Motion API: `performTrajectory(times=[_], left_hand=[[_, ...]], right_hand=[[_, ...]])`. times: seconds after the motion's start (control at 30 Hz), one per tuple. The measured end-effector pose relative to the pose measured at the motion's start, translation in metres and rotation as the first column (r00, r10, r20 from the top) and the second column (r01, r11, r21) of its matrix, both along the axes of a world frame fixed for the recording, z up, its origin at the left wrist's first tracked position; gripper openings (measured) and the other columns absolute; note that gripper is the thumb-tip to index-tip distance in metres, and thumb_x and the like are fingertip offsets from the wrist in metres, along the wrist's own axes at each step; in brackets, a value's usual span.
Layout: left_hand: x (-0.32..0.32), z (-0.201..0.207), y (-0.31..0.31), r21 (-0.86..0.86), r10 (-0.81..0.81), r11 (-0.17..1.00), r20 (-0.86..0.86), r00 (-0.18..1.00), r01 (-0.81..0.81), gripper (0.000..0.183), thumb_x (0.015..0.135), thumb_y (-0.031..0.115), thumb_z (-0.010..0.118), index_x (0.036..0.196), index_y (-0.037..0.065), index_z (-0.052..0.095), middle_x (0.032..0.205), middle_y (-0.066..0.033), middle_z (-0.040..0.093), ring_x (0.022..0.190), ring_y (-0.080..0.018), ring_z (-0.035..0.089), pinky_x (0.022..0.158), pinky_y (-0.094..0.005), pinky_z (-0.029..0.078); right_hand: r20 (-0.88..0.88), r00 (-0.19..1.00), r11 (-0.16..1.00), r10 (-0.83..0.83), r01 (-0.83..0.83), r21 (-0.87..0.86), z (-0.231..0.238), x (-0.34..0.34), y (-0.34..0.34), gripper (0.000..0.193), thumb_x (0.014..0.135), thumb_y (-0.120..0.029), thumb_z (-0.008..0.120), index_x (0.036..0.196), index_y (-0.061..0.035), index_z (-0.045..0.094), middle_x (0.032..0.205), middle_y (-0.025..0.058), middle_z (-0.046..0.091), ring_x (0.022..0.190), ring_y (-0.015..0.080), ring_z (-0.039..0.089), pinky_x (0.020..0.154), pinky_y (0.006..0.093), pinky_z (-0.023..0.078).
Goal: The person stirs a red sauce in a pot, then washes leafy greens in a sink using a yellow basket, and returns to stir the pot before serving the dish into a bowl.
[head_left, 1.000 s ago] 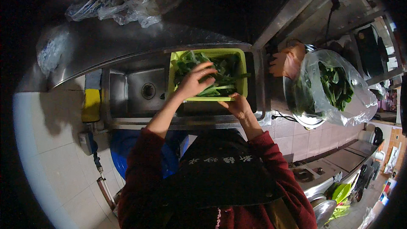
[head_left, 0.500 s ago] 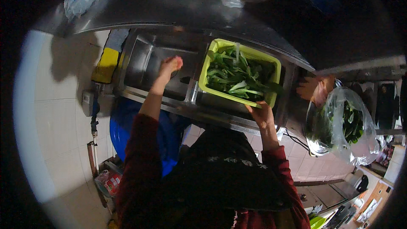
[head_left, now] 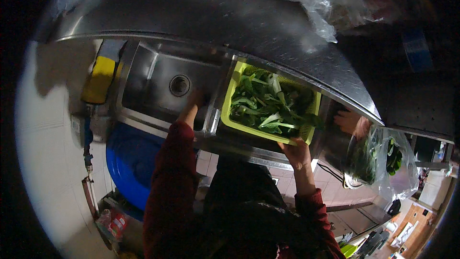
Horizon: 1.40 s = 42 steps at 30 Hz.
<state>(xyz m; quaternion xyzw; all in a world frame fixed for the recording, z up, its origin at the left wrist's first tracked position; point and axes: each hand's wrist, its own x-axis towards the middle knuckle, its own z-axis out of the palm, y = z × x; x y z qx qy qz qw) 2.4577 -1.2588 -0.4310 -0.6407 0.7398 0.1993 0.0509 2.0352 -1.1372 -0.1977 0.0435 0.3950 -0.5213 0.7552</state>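
Note:
A yellow-green plastic basket (head_left: 229, 118) full of leafy greens (head_left: 268, 100) sits over the right basin of a steel sink. My right hand (head_left: 297, 154) grips its near rim, close to the right corner. In the left basin (head_left: 158, 84), my left hand (head_left: 194, 101) reaches down beside the divider. Its fingers are lost in shadow, so whether they hold anything does not show. The round drain (head_left: 180, 85) lies just left of that hand.
A steel shelf (head_left: 191, 9) with crumpled clear plastic (head_left: 326, 24) overhangs the sink's far side. To the right, what looks like another hand (head_left: 352, 122) is near a clear bag of greens (head_left: 393, 163). A blue tub (head_left: 127, 163) stands below left; a yellow-grey glove (head_left: 100, 76) hangs left.
My left hand has gone lower in the left basin and toward the divider, and the drain has come into sight. My right hand keeps its grip on the basket. The view has shifted.

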Motion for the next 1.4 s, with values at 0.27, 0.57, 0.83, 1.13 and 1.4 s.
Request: performTrajectory(times=[0.27, 0.57, 0.83, 1.13, 1.4], left_hand=[[0.019, 0.054, -0.009, -0.173, 0.246, 0.945, -0.178, 0.953, -0.277, 0.032, 0.091, 0.025, 0.057, 0.112, 0.001, 0.056, 0.103, -0.0214, 0.064, 0.094, -0.0378, 0.064, 0.079, -0.0466, 0.053], [-0.116, 0.186, -0.075, -0.042, 0.267, 0.907, -0.713, 0.648, -0.419, 0.038, 0.090, 0.022, 0.060, 0.119, -0.002, 0.055, 0.105, -0.0157, 0.066, 0.089, -0.0294, 0.066, 0.072, -0.0415, 0.052], [-0.229, 0.163, -0.088, 0.065, 0.185, 0.976, -0.753, 0.632, -0.207, 0.035, 0.092, 0.034, 0.058, 0.097, 0.001, 0.067, 0.084, -0.0163, 0.068, 0.077, -0.0263, 0.066, 0.073, -0.0422, 0.047], [-0.187, 0.226, -0.044, -0.581, -0.464, 0.785, -0.319, 0.827, 0.216, 0.025, 0.088, 0.023, 0.066, 0.108, 0.009, 0.062, 0.107, -0.0096, 0.061, 0.110, -0.0283, 0.054, 0.086, -0.0392, 0.046], [-0.114, 0.201, -0.065, 0.188, 0.009, 0.977, -0.517, 0.856, 0.103, 0.035, 0.087, 0.022, 0.067, 0.112, -0.002, 0.060, 0.103, -0.0177, 0.066, 0.094, -0.0282, 0.063, 0.079, -0.0398, 0.048]], right_hand=[[0.087, 0.996, 0.997, -0.025, 0.018, 0.080, -0.017, -0.010, 0.007, 0.024, 0.091, -0.007, 0.053, 0.114, -0.0010, 0.052, 0.119, 0.0181, 0.056, 0.111, 0.0374, 0.058, 0.091, 0.0537, 0.054], [-0.094, 0.996, 0.986, 0.003, 0.013, 0.168, 0.001, -0.040, 0.044, 0.032, 0.086, -0.004, 0.055, 0.117, -0.0026, 0.051, 0.120, 0.0181, 0.056, 0.111, 0.0358, 0.057, 0.095, 0.0517, 0.051], [-0.154, 0.988, 0.973, -0.029, 0.063, 0.221, -0.013, -0.062, 0.058, 0.032, 0.085, -0.002, 0.054, 0.117, 0.0015, 0.049, 0.118, 0.0190, 0.056, 0.110, 0.0353, 0.056, 0.094, 0.0493, 0.053], [-0.102, 0.978, 0.983, 0.184, -0.182, 0.026, -0.050, -0.067, -0.005, 0.024, 0.088, -0.004, 0.060, 0.111, -0.0001, 0.052, 0.107, 0.0170, 0.058, 0.095, 0.0333, 0.063, 0.080, 0.0480, 0.060], [-0.316, 0.817, 0.861, 0.483, -0.508, 0.004, -0.062, -0.082, -0.087, 0.030, 0.083, -0.021, 0.067, 0.106, -0.0051, 0.059, 0.104, 0.0090, 0.061, 0.089, 0.0215, 0.065, 0.079, 0.0333, 0.056]])
